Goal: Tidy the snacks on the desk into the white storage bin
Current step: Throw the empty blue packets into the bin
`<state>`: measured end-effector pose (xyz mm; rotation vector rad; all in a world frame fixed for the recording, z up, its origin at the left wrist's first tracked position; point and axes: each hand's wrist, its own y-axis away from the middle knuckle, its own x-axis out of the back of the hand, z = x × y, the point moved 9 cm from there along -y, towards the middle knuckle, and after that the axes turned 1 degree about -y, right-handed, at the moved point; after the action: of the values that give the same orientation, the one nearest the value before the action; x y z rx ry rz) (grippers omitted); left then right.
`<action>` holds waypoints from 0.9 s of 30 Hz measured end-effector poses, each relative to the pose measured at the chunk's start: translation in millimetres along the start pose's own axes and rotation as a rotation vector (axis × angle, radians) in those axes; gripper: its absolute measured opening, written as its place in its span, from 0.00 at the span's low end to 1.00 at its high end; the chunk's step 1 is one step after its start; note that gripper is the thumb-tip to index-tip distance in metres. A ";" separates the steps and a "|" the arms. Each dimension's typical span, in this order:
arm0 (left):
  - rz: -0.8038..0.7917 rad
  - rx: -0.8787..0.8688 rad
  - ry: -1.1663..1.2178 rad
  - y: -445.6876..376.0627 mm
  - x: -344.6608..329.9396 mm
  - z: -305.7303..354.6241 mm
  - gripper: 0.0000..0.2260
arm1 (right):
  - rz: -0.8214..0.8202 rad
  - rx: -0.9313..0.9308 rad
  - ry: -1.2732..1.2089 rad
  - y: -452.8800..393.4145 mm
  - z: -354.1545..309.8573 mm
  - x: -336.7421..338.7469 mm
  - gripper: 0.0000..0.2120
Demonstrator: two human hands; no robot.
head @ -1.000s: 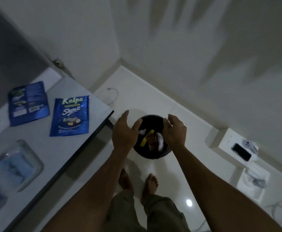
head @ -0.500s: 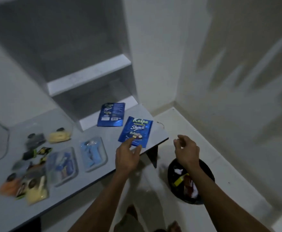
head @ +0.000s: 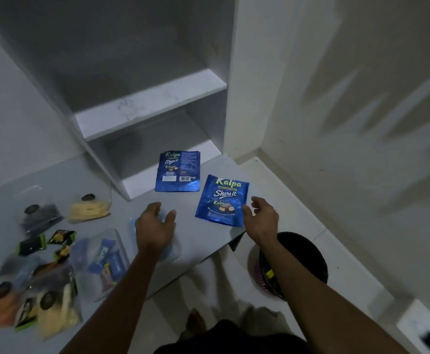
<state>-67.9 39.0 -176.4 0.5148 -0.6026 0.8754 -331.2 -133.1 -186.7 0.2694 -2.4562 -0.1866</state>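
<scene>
Two blue Kalpa pouches lie on the grey desk [head: 203, 241]: the near pouch [head: 221, 200] by the desk's right edge and the far pouch [head: 177, 171] behind it. My right hand [head: 261, 219] hovers with relaxed fingers at the near pouch's lower right corner, holding nothing. My left hand [head: 155, 227] is spread above a clear plastic tray [head: 171, 249] that it mostly hides. A second clear tray [head: 101, 261] holds small blue snack bars. Bagged snacks [head: 88, 209] and small wrapped sweets [head: 60, 237] are scattered on the desk's left. No white storage bin is in view.
A dark round bin [head: 308, 261] with wrappers inside stands on the white floor right of the desk, partly behind my right forearm. White shelves [head: 147, 106] rise at the back of the desk. A wall runs along the right.
The view swung up from the dark bin on the floor to the desk. Both hands left the bin and moved over the desk, the right one reaching the near pouch.
</scene>
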 end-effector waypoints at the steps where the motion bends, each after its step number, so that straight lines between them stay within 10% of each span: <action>1: -0.008 0.005 -0.007 -9.0 -2.0 -0.2 0.24 | 0.014 -0.011 0.009 -4.9 -0.3 -1.7 0.22; 27: 0.005 0.363 -0.438 -202.2 -85.0 -29.6 0.36 | 0.072 -0.341 0.360 -141.0 32.3 -88.3 0.36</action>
<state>64.3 -98.2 -289.0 1.0515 -0.8470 0.8865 -263.0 -246.4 -292.7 0.0577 -2.0333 -0.4768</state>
